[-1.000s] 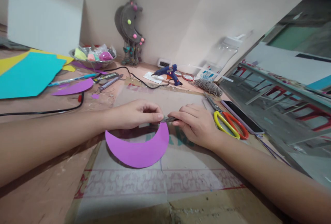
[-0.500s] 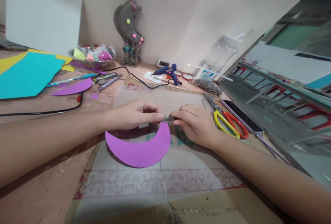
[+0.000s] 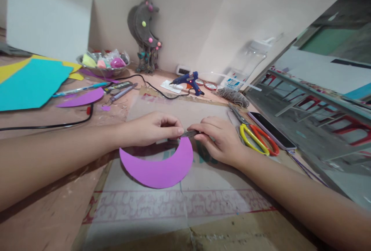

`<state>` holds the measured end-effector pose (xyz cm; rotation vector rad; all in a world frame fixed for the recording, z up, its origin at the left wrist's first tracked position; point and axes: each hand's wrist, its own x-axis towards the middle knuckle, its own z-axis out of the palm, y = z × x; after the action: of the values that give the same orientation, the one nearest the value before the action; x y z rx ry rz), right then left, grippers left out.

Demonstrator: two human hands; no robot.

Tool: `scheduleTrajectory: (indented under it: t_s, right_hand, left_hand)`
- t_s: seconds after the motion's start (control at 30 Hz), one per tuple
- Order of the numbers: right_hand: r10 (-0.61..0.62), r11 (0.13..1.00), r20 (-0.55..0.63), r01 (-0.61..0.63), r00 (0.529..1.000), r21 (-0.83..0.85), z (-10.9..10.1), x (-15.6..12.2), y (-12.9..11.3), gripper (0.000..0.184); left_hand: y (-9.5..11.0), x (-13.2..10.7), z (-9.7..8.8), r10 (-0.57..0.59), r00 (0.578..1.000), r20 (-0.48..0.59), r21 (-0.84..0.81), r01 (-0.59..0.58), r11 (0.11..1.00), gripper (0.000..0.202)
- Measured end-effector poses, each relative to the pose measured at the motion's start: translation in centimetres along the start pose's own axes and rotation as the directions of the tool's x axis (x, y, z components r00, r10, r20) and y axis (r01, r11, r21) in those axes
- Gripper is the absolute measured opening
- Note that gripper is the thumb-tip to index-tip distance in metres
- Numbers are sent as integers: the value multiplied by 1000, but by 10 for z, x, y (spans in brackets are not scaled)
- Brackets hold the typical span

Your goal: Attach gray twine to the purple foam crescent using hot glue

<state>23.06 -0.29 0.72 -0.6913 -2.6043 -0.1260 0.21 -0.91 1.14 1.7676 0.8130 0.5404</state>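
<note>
A purple crescent (image 3: pixel 158 172), cut from a flat sheet of paper or foam, has its horns pointing up over the covered work surface. At the tip of its right horn my left hand (image 3: pixel 156 129) is closed, thumb and fingers pinched together. My right hand (image 3: pixel 218 139) pinches a small dark grey object (image 3: pixel 193 133) from the right. That object's far end meets the horn tip beside my left thumb; its kind is too small and blurred to make out. Scissors (image 3: pixel 256 137) with one yellow and one orange handle lie just right of my right hand.
A blue glue gun (image 3: pixel 187 80) with its cord stands at the back, near grey yarn (image 3: pixel 233 97). A phone (image 3: pixel 271 129) lies beyond the scissors. Turquoise sheet (image 3: pixel 34 85), pens (image 3: pixel 123 92) and a metal bowl (image 3: pixel 104 71) are on the left. A grey crescent ornament (image 3: pixel 145 27) leans behind.
The purple crescent has shifted slightly to the right. Both hands stay nearly in place, still pinching at its right tip.
</note>
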Motion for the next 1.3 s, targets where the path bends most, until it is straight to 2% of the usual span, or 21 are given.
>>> scheduleTrajectory:
  t_s: [0.43, 0.7, 0.9, 1.03, 1.3]
  right_hand:
    - [-47, 998, 35, 49, 998, -41, -1, 3, -2, 27]
    - [-43, 998, 34, 41, 999, 54, 0, 1, 0, 27]
    - [6, 994, 85, -15, 996, 109, -1, 0, 1, 28]
    - [7, 990, 60, -15, 998, 139, -1, 1, 1, 30]
    - [-27, 998, 34, 25, 999, 50, -1, 2, 2, 30]
  left_hand:
    - [-2, -1, -2, 6, 999, 41, 2, -6, 1000, 26]
    - [-2, -1, -2, 27, 999, 46, 25, -28, 999, 26]
    - [0, -1, -1, 6, 1000, 21, 22, -6, 1000, 24]
    - [1, -1, -2, 15, 1000, 9, 46, -15, 999, 24]
    - [0, -1, -1, 20, 1000, 11, 40, -20, 999, 24]
